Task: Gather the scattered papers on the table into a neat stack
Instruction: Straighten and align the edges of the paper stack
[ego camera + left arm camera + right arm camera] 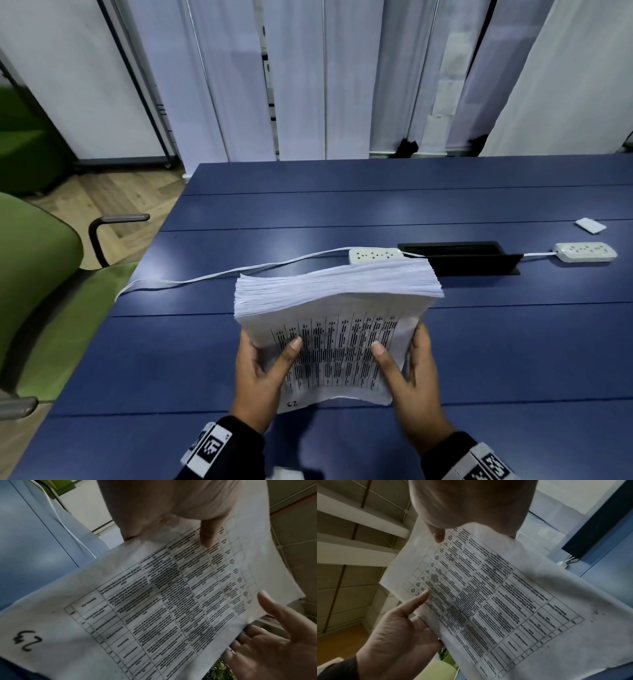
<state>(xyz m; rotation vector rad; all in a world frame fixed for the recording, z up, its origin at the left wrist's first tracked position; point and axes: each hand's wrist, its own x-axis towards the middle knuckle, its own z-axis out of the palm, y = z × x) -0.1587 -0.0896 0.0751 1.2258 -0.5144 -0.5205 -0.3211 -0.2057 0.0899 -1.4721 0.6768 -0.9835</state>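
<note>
A thick stack of white papers (335, 301) stands tilted on its lower edge over the blue table (342, 205), its top sheet a printed table with "23" handwritten in a corner. My left hand (263, 370) grips the stack's left side, thumb on the front sheet and fingers behind. On the right side my right hand (411, 366) grips it the same way. The left wrist view shows the printed sheet (154, 601) between my left hand (171, 513) and right hand (274, 635). The right wrist view shows my right hand (471, 504) and left hand (399, 626) on it.
Behind the stack lie a white power strip (375, 255) with its cable (222, 274) and a black cable box (462, 257). A second power strip (585, 251) and a small white card (590, 225) sit at the far right. A green chair (37, 291) stands off the table's left edge.
</note>
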